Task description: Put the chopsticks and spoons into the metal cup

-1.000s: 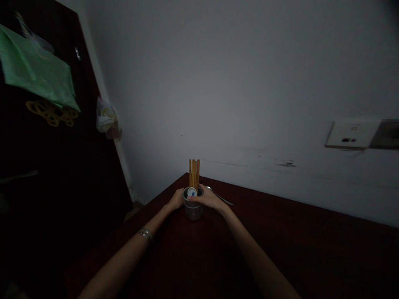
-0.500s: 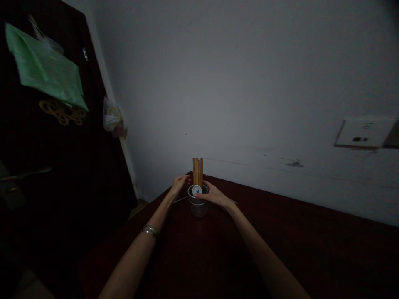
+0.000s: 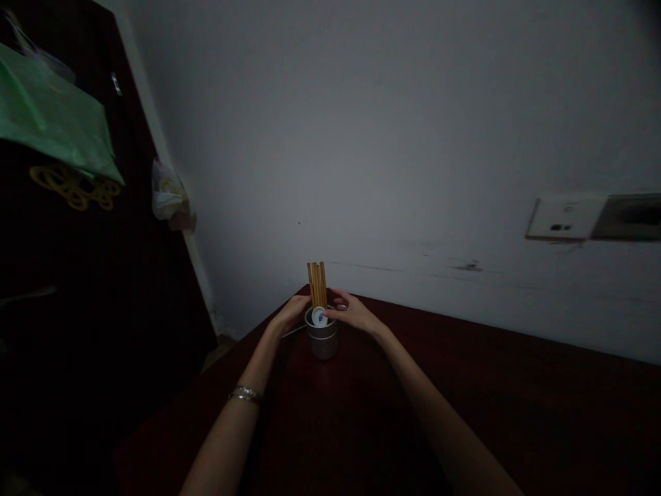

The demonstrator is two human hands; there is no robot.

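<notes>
A grey cylindrical holder [image 3: 323, 346] stands upright near the far corner of the dark red table. Several wooden chopsticks [image 3: 317, 284] rise from it, beside what looks like a white ceramic spoon [image 3: 316, 314] with a blue mark. My left hand [image 3: 292, 311] reaches along the holder's left side; its fingers are stretched out, the tips partly hidden behind the chopsticks. On the right, my right hand [image 3: 356, 313] has its thumb at the white spoon's edge and its other fingers apart behind the rim. A thin pale utensil [image 3: 294, 331] lies on the table under my left wrist.
Behind the table [image 3: 490, 372] is a pale wall [image 3: 372, 138] with a socket plate [image 3: 565, 217] at right. A dark door [image 3: 103, 310] stands at left, hung with green cloth [image 3: 56, 114]. A plastic bag [image 3: 169, 193] hangs by the frame.
The view has turned slightly right, so everything sits further left. My left fingers have moved in behind the chopsticks. My right thumb has shifted to the spoon's right edge.
</notes>
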